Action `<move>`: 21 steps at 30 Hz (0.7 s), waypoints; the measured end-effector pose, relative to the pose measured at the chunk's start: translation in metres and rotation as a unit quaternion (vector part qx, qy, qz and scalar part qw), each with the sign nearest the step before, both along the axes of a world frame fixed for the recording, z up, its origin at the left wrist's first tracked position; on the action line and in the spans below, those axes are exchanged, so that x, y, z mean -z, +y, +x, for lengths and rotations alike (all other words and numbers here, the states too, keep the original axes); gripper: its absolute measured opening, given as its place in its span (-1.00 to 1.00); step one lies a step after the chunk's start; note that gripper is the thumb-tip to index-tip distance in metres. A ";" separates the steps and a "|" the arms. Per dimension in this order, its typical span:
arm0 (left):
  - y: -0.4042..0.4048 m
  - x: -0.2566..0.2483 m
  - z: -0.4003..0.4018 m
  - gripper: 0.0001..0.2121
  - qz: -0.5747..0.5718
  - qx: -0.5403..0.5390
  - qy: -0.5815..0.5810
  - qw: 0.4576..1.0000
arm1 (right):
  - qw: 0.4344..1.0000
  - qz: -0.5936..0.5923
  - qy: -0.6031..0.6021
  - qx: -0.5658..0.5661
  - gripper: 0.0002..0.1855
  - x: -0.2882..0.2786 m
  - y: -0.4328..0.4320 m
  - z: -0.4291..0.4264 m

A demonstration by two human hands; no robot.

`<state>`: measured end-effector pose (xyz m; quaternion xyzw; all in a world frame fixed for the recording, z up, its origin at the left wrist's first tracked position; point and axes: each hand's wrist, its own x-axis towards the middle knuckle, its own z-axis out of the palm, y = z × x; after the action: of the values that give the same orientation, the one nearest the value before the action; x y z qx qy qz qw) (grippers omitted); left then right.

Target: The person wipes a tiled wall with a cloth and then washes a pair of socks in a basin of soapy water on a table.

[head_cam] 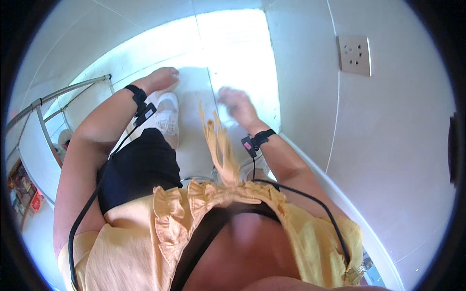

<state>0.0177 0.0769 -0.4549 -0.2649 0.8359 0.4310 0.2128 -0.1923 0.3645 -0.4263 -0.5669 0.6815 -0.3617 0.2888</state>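
My left hand [159, 80] reaches forward over the pale tiled floor, just beyond a white lace-up shoe [167, 114]. Its fingers are mostly turned out of sight, so whether it grips anything is unclear. Motion blurs my right hand [237, 103], which hangs over the brightly lit floor [244, 47] with its fingers curled; I cannot make out an object in it. Each wrist wears a black strap [136, 95] with a small cabled module [145, 113]. Between my arms dangle the yellow fabric ties [220, 149] of my blouse.
A white wall with a socket plate [355, 55] rises close on my right. On the left stands a metal-tube frame [72, 87] with a white panel [36, 156]. Black cables [313, 198] run along both arms. Colourful items [23, 191] lie at the far left.
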 end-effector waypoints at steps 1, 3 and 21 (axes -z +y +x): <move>0.001 0.000 0.002 -0.63 0.013 -0.026 0.023 0.999 | 0.993 0.052 -0.052 0.090 -0.74 0.009 -0.005 -0.025; 0.003 -0.005 0.011 -0.64 0.004 0.002 -0.056 0.998 | 0.958 0.053 -0.051 0.277 -0.52 0.028 -0.022 -0.069; -0.001 -0.009 0.019 -0.58 0.017 -0.039 -0.052 0.998 | 0.895 0.209 -0.391 -0.047 -0.89 -0.007 0.006 0.027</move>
<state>0.0366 0.0764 -0.4456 -0.3156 0.8054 0.4386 0.2436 -0.1653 0.3702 -0.4197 -0.3379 0.5459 -0.3897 0.6603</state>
